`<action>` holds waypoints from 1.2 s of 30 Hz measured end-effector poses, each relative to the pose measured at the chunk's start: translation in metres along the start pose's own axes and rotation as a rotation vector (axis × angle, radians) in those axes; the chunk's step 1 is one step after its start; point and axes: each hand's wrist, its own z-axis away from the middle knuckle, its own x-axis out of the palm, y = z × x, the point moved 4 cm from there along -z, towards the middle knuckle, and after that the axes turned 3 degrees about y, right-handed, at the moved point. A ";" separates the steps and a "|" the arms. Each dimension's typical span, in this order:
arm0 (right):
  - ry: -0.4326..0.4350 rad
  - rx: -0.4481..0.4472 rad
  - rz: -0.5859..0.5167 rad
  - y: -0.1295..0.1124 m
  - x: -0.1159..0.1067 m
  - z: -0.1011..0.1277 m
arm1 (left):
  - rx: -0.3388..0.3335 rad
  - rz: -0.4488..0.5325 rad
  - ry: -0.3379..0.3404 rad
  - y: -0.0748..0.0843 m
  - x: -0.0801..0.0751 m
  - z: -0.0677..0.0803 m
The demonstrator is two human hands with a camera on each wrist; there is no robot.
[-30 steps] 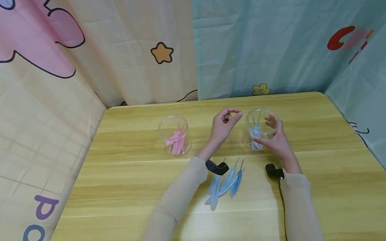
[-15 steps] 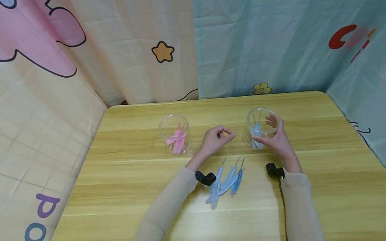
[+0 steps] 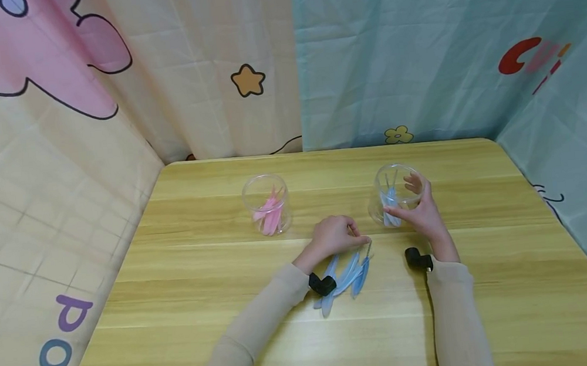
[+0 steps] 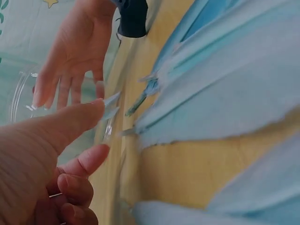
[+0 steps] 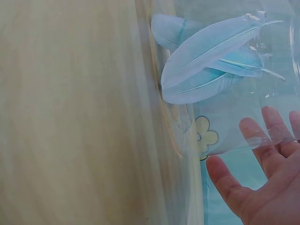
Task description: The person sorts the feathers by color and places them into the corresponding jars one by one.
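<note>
Light blue feathers [image 3: 346, 278] lie in a loose bunch on the table, their quills pointing away from the person. Over the quill ends is the left hand [image 3: 333, 235], thumb and forefinger apart; the left wrist view shows the quill tip of one blue feather [image 4: 215, 98] close to that gap. The right hand [image 3: 420, 209] grips a clear plastic cup [image 3: 406, 195] from its right side, fingers behind and thumb in front. Several blue feathers [image 5: 206, 56] stand inside this cup, quills up. Part of the loose bunch is hidden by the left wrist's camera.
Left of the hands, a second clear cup [image 3: 263, 177] holds pink feathers [image 3: 271, 213]. Both cups stand toward the back of the wooden table [image 3: 201, 274]. Printed curtains [image 3: 366, 52] hang behind the table and along its sides.
The left hand has come back from beside the right cup, moving toward the person and down to the loose blue feathers. The right hand stays on its cup.
</note>
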 end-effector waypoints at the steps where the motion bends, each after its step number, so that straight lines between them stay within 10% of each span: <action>1: 0.000 0.004 0.001 0.000 0.000 0.000 | 0.002 -0.013 -0.005 0.001 0.002 0.000; 29: 0.006 -0.004 0.014 -0.001 0.000 0.001 | -0.015 -0.079 -0.019 0.008 0.010 0.000; 36: 0.006 -0.010 0.015 -0.002 0.000 0.001 | -0.033 0.057 -0.065 0.006 0.011 0.000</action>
